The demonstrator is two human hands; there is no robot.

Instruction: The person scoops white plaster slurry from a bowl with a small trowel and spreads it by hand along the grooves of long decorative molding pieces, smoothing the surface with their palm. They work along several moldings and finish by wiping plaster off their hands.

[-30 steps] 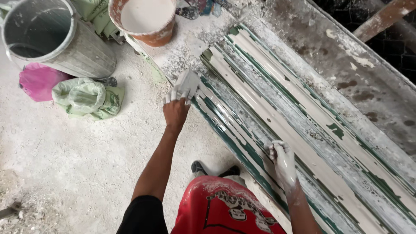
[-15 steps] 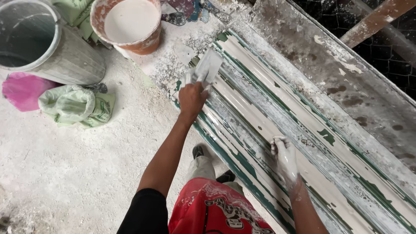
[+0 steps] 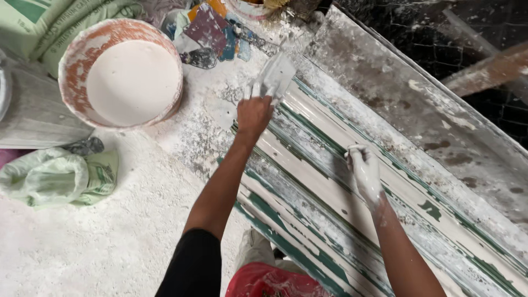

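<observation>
My left hand (image 3: 253, 115) grips a wide flat putty scraper (image 3: 275, 77), its blade smeared white, held over the far end of a long ribbed panel (image 3: 313, 187) with green paint showing through white filler. My right hand (image 3: 364, 171), coated in white filler, rests flat on the panel further along, fingers together, holding nothing. A reddish bucket (image 3: 122, 74) full of white putty stands on the floor to the left of the scraper.
A grey bucket (image 3: 33, 118) stands at far left. Crumpled green sacks (image 3: 60, 179) lie below it. Several stained scrapers and rags (image 3: 212, 36) lie beyond the putty bucket. A dirty grey board (image 3: 434, 126) runs alongside the panel on the right. The floor is dusted white.
My left hand has carried the scraper up along the panel to its far end. The view has moved closer toward the putty bucket. My right hand stays on the panel.
</observation>
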